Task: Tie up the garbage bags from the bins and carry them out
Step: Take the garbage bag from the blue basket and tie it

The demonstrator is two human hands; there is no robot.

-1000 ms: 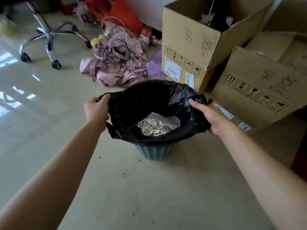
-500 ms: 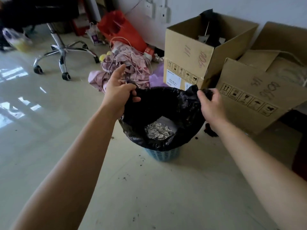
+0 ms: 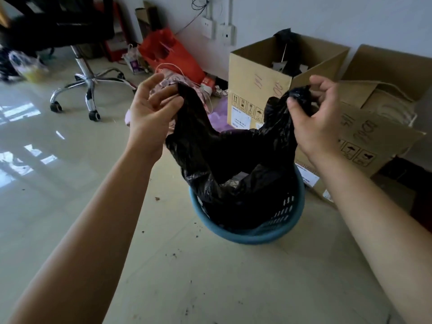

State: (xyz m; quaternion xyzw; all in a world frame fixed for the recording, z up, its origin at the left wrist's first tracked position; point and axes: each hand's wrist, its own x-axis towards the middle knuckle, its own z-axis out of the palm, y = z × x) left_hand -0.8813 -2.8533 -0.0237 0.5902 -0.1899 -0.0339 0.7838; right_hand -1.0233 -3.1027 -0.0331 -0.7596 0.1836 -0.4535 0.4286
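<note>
A pale, glossy tiled floor [image 3: 58,183] took up most of the head view, and a white wall [image 3: 327,19] closed off the back. Against that wall stood an open brown cardboard box [image 3: 254,90] with handwritten numbers on its side. A second brown cardboard box [image 3: 364,136] lay tilted just to its right. At the far left was an office chair with a chrome star base [image 3: 91,83] on castors.

The black plastic garbage bag [image 3: 233,155] sat in the middle. Its lower part was inside the round blue perforated plastic bin [image 3: 247,237], which stood on the floor in front of the boxes. The bag's rim was off the bin's edge and was held up above it in two peaks.

The left hand [image 3: 149,111] was palm towards the camera, pinching the left peak of the bag between thumb and curled fingers. The other fingers were loosely spread. The right hand [image 3: 315,118] gripped the bunched right peak, thumb pressed against curled fingers. The two hands were well apart, and the plastic sagged between them.

A red paper carrier bag [image 3: 170,54] leaned against the wall behind the left hand. Below it lay a heap of pink patterned cloth [image 3: 173,78], partly hidden by that hand. A piece of purple plastic [image 3: 217,118] lay beside the upright box. Two white wall sockets [image 3: 209,25] were mounted above.

A patch of crumpled silver foil [image 3: 230,183] showed inside the bag's opening. Dark specks of dirt [image 3: 157,198] dotted the floor near the bin.
</note>
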